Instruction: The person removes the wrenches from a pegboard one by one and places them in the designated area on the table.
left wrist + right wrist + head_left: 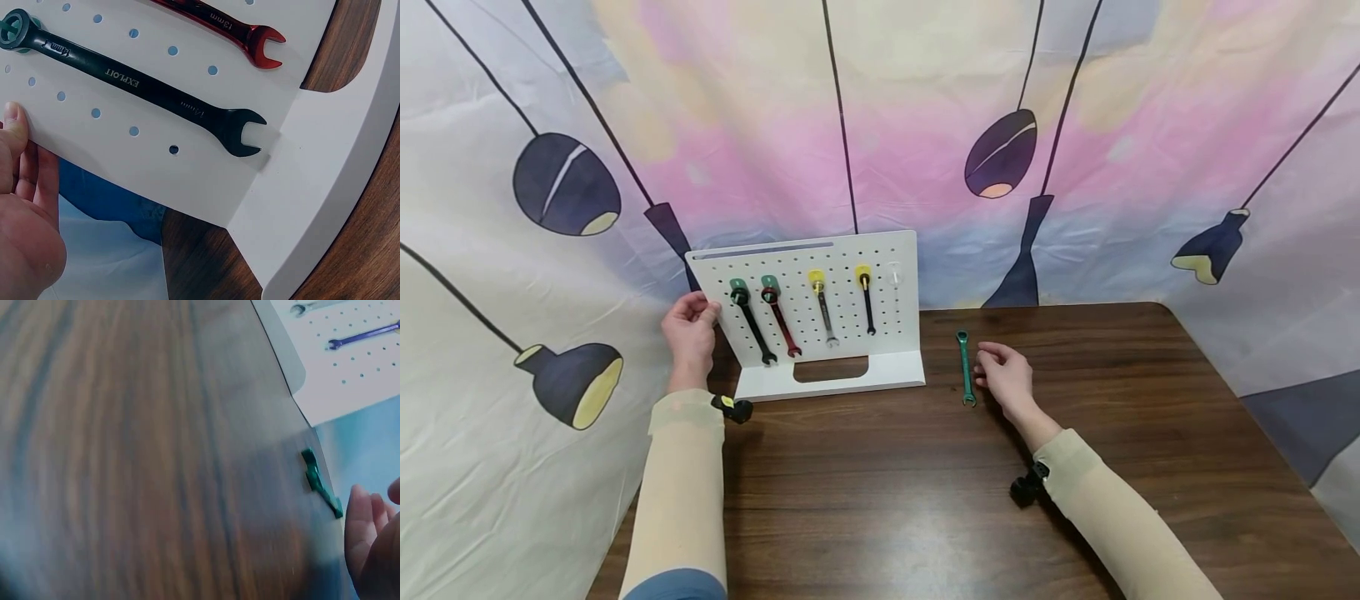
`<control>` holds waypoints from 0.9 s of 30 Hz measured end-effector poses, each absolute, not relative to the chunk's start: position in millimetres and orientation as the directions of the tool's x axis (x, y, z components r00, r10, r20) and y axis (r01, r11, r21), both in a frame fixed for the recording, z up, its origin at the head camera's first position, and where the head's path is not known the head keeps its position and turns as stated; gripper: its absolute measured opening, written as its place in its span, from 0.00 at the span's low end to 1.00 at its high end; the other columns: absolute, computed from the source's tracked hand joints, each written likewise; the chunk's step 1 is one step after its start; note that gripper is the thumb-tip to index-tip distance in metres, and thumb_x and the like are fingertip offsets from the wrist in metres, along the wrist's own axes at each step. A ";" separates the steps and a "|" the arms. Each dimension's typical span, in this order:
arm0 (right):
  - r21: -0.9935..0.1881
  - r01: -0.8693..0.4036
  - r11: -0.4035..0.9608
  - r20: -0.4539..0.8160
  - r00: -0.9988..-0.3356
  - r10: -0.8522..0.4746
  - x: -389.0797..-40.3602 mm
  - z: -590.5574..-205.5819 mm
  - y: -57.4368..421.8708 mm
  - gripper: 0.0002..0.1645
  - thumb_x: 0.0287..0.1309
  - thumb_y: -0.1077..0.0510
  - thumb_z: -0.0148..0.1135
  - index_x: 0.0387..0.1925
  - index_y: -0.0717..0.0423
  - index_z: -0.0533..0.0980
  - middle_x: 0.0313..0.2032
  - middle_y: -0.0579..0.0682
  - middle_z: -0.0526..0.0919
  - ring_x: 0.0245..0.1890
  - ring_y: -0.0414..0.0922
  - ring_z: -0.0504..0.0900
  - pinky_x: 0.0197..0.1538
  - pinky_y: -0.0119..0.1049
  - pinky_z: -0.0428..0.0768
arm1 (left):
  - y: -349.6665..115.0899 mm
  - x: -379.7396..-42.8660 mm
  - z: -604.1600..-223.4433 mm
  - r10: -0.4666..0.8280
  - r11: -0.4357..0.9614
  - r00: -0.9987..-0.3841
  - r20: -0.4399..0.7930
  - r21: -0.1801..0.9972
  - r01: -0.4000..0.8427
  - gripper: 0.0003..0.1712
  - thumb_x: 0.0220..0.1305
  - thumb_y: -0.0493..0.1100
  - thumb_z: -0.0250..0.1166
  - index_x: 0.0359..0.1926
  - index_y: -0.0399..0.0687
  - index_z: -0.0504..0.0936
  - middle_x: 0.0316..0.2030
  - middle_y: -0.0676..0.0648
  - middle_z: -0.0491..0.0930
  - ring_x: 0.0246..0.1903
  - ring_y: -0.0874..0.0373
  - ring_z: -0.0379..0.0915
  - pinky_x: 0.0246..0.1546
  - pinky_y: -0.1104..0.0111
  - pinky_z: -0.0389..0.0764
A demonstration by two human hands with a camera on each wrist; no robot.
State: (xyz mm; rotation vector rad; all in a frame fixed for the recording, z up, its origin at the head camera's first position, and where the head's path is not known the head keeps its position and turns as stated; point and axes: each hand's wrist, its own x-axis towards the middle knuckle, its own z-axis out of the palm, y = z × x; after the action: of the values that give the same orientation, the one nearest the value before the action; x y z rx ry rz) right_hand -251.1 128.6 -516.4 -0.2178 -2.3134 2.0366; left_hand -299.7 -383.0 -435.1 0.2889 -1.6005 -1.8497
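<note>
In front of the board (895, 346), nearest the viewer, a broad stretch of dark wooden bench (865, 500) spreads between two pale sleeves, the left sleeve (688, 492) and the right sleeve (1120, 508). Right of the board, the right hand (1006, 381) is low over the bench, its grip loosely spread, thumb apart from bent fingers. The green wrench (966, 367) lies flat on the bench between the board's right edge and that hand, just beside the fingertips; its open end reaches slightly nearer than the board's front edge, its ring end points away. A narrow strip of wood separates wrench and board, and a wider span runs on to the bench's right edge.

At the board's left edge, the left hand (690, 337) has its grip pinching the white panel, thumb in front, fingers behind. The bench's left edge runs close by.

The board stands leaning back on its foot. Across it, left to right, hang a black wrench (752, 327), red wrench (783, 325), silver wrench (825, 312) and dark wrench (868, 307), then a clear hook (894, 273) near the board's right edge. Behind the board, past the bench's far edge, hangs lamp-patterned cloth (910, 100).
</note>
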 end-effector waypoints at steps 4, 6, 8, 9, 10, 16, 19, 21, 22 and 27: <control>-0.996 0.043 0.083 -0.031 -0.990 0.134 -249.5 -515.1 119.6 0.22 0.78 0.56 0.58 0.66 0.62 0.78 0.52 0.65 0.85 0.43 0.48 0.87 0.41 0.33 0.88 | -382.5 -300.0 -435.0 -0.606 -0.025 -0.753 0.256 0.940 0.340 0.17 0.64 0.22 0.71 0.35 0.49 0.87 0.28 0.53 0.80 0.30 0.63 0.75 0.35 0.78 0.80; -0.996 0.031 0.078 -0.021 -0.992 0.123 -249.0 -514.5 115.1 0.22 0.79 0.56 0.58 0.66 0.62 0.79 0.52 0.66 0.85 0.44 0.49 0.87 0.42 0.34 0.88 | -382.2 -299.9 -434.9 -0.608 -0.023 -0.750 0.260 0.939 0.344 0.17 0.64 0.21 0.71 0.35 0.49 0.87 0.27 0.54 0.80 0.30 0.63 0.75 0.35 0.79 0.80; -0.997 0.016 0.080 -0.007 -0.994 0.113 -248.2 -513.7 110.6 0.22 0.79 0.56 0.58 0.66 0.62 0.79 0.52 0.66 0.85 0.44 0.50 0.87 0.42 0.34 0.88 | -382.1 -299.8 -434.8 -0.609 -0.014 -0.747 0.265 0.939 0.344 0.17 0.64 0.22 0.71 0.34 0.50 0.87 0.27 0.54 0.79 0.29 0.63 0.75 0.35 0.79 0.80; -0.997 0.008 0.081 0.001 -0.994 0.110 -247.9 -513.5 108.6 0.22 0.79 0.56 0.58 0.66 0.62 0.79 0.51 0.67 0.85 0.45 0.50 0.87 0.42 0.34 0.88 | -382.0 -299.7 -434.7 -0.610 -0.011 -0.747 0.265 0.939 0.342 0.17 0.64 0.22 0.71 0.35 0.50 0.87 0.27 0.54 0.79 0.29 0.64 0.75 0.35 0.79 0.80; -0.997 -0.002 0.082 0.010 -0.994 0.107 -247.3 -513.1 106.6 0.22 0.79 0.56 0.58 0.65 0.62 0.79 0.51 0.67 0.85 0.45 0.51 0.87 0.42 0.34 0.88 | -381.9 -299.7 -434.5 -0.610 -0.008 -0.746 0.267 0.939 0.343 0.17 0.64 0.22 0.71 0.34 0.50 0.87 0.27 0.54 0.79 0.29 0.63 0.75 0.35 0.79 0.81; -0.999 -0.043 0.020 0.044 -0.996 0.079 -246.1 -513.2 95.6 0.22 0.79 0.59 0.58 0.67 0.65 0.77 0.53 0.68 0.83 0.51 0.59 0.85 0.44 0.34 0.88 | -381.2 -298.4 -434.0 -0.614 -0.030 -0.748 0.251 0.940 0.340 0.17 0.64 0.21 0.71 0.34 0.50 0.86 0.28 0.53 0.79 0.30 0.62 0.74 0.34 0.78 0.80; -0.998 -0.065 -0.016 0.064 -0.996 0.061 -246.1 -513.1 89.7 0.22 0.80 0.59 0.58 0.67 0.66 0.77 0.54 0.69 0.81 0.53 0.62 0.84 0.47 0.36 0.89 | -381.2 -298.3 -435.0 -0.617 -0.031 -0.746 0.251 0.939 0.342 0.17 0.64 0.21 0.70 0.35 0.49 0.86 0.27 0.53 0.79 0.29 0.63 0.75 0.34 0.78 0.81; -0.997 -0.077 -0.025 0.076 -0.996 0.052 -246.3 -512.7 85.0 0.22 0.80 0.60 0.58 0.67 0.67 0.77 0.55 0.70 0.81 0.53 0.62 0.84 0.48 0.37 0.89 | -381.6 -298.7 -435.7 -0.617 -0.042 -0.746 0.249 0.937 0.347 0.16 0.64 0.21 0.70 0.35 0.48 0.86 0.27 0.53 0.79 0.29 0.63 0.74 0.34 0.78 0.81; -0.996 -0.080 -0.027 0.079 -0.996 0.048 -246.4 -512.2 82.3 0.21 0.80 0.60 0.58 0.66 0.67 0.77 0.55 0.70 0.80 0.53 0.61 0.84 0.48 0.38 0.89 | -381.4 -298.6 -435.6 -0.616 -0.042 -0.747 0.250 0.937 0.348 0.16 0.64 0.21 0.70 0.35 0.47 0.86 0.27 0.53 0.79 0.29 0.63 0.74 0.34 0.78 0.81; -0.994 -0.100 -0.036 0.099 -0.995 0.030 -246.9 -507.1 65.9 0.20 0.79 0.61 0.57 0.65 0.67 0.78 0.54 0.72 0.81 0.52 0.62 0.84 0.49 0.45 0.89 | -381.4 -298.7 -435.9 -0.611 -0.025 -0.748 0.259 0.938 0.346 0.14 0.65 0.22 0.70 0.36 0.46 0.86 0.27 0.53 0.79 0.29 0.63 0.74 0.34 0.78 0.81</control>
State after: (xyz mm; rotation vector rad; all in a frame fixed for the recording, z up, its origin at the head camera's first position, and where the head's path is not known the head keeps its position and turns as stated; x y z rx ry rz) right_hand -246.9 65.9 -507.1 0.0772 -2.1164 2.1969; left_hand -298.7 -381.4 -435.9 0.2833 -1.5914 -1.8431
